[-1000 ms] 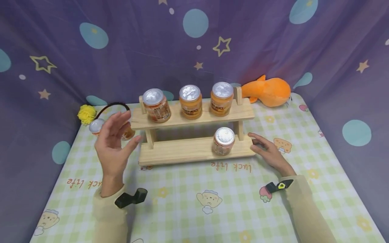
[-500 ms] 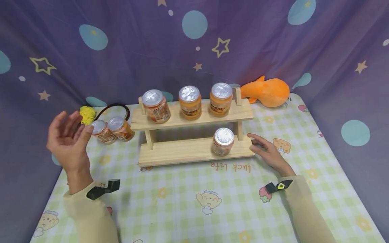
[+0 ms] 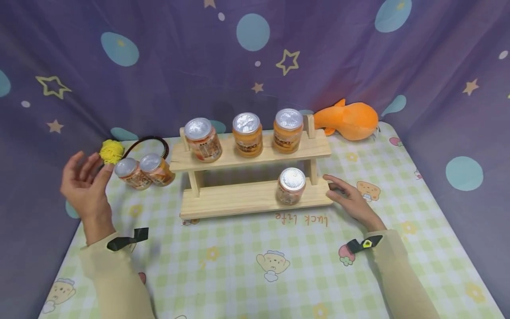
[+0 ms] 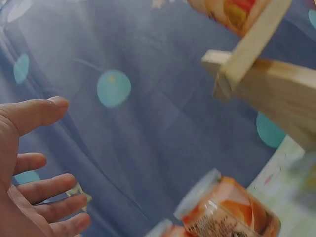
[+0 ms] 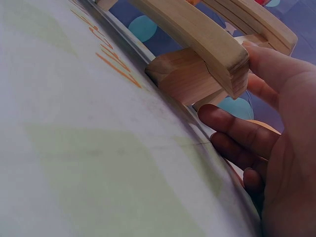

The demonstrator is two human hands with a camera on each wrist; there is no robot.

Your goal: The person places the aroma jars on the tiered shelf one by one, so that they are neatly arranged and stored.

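My left hand (image 3: 86, 191) hovers left of two jars with silver lids, a left jar (image 3: 137, 177) and a right jar (image 3: 161, 172), side by side on the cloth. Its fingers are spread and hold nothing; the left wrist view shows a gap between the hand and an orange-labelled jar (image 4: 232, 207). At the right end of a two-tier wooden shelf (image 3: 227, 197), my right hand (image 3: 353, 203) touches the lower board's end with loosely bent fingers. Three jars, including a middle jar (image 3: 248, 139), line the upper board. One jar (image 3: 291, 190) stands on the lower board's right part.
Behind the two left jars lie a yellow yarn ball (image 3: 112, 152) and a dark curved band (image 3: 149, 141). An orange plush toy (image 3: 352, 120) sits behind the shelf's right end. A purple curtain (image 3: 179, 79) closes the back and sides of the checked tablecloth (image 3: 235, 274).
My left hand has moved left, away from the shelf's left end, uncovering the two jars on the cloth, then dropped slightly. The right hand stays at the shelf's end.
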